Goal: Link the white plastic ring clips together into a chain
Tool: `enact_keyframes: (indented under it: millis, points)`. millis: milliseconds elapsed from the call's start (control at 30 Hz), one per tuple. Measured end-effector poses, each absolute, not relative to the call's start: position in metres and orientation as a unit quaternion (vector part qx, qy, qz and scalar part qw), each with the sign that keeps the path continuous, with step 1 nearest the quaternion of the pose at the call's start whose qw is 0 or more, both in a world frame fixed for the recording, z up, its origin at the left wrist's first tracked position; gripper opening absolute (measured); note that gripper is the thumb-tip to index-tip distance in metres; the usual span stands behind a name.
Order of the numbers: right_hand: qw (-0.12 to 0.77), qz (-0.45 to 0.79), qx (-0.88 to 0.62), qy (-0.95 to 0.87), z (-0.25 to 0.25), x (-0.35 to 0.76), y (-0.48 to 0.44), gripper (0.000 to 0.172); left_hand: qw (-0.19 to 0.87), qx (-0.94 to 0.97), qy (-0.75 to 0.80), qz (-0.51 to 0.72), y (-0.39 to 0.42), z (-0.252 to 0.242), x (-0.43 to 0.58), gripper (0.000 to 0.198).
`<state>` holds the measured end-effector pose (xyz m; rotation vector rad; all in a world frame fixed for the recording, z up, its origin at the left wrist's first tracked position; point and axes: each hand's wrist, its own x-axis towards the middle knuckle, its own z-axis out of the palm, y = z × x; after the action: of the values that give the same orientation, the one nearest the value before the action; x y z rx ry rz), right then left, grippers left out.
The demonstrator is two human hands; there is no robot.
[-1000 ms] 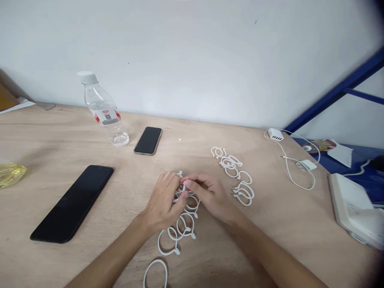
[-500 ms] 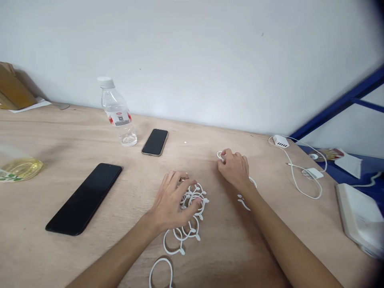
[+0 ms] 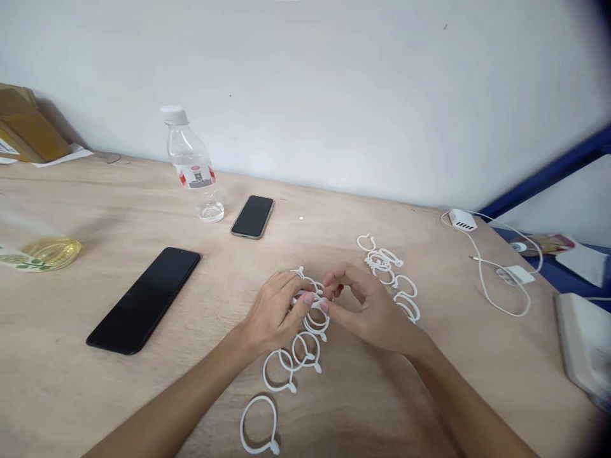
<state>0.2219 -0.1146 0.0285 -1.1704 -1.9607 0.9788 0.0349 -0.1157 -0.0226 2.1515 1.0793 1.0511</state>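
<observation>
White plastic rings, each with a small clasp or tab, lie in two groups on the wooden table [image 3: 214,401]. Over the near group, my left hand [image 3: 272,312] pinches one white ring [image 3: 312,296] between thumb and fingers. My right hand [image 3: 370,312] meets it from the other side, its thumb and curled forefinger closed at the ring's clasp end. Fingers partly hide that ring. Below my hands several overlapping rings [image 3: 277,371] trail toward the front, with a single ring [image 3: 243,426] apart from them. Beyond my right hand lies the second group of rings [image 3: 405,286].
On the left are a large black phone [image 3: 143,302] and a yellow-bottomed clear container [image 3: 57,254]. Farther back stand a water bottle [image 3: 193,165], a smaller phone [image 3: 252,216] and a cardboard box [image 3: 33,127]. White cables and a charger [image 3: 463,220] lie right, near a white device [image 3: 587,343].
My right hand has come back from the far right group to my left hand, uncovering the rings there. Both hands now meet at one ring. The view has shifted slightly.
</observation>
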Motion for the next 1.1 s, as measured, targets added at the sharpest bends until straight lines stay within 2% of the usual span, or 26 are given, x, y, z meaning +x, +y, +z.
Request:
enact_keyframes:
  millis: [100,233,433,600,800,900,1000,1100]
  points:
    - [0.336,0.406,-0.452,-0.72,0.026,0.221,-0.112,0.018,0.259,0.784,0.401,0.397,-0.115,-0.024,0.035,0.036]
    - [0.281,0.441,-0.47,-0.711,0.025,0.22,-0.112,0.02,0.257,0.768,0.42,0.409,-0.112,-0.027,0.035,0.037]
    - [0.308,0.417,-0.487,-0.703,0.02,0.214,-0.117,0.02,0.256,0.762,0.44,0.4,-0.111,-0.028,0.035,0.03]
    - [0.286,0.433,-0.49,-0.7,0.023,0.213,-0.117,0.021,0.251,0.755,0.461,0.393,-0.11,-0.028,0.036,0.028]
    - [0.255,0.337,-0.498,-0.757,0.028,0.211,-0.117,0.026,0.269,0.735,0.486,0.388,-0.11,-0.027,0.036,0.029]
    - [0.274,0.319,-0.483,-0.768,0.027,0.209,-0.119,0.025,0.283,0.735,0.486,0.379,-0.111,-0.025,0.036,0.028]
    - [0.287,0.325,-0.484,-0.76,0.024,0.209,-0.12,0.024,0.277,0.739,0.485,0.376,-0.111,-0.026,0.036,0.027]
    - [0.263,0.363,-0.483,-0.752,0.02,0.216,-0.11,0.028,0.269,0.741,0.483,0.381,-0.11,-0.028,0.037,0.026]
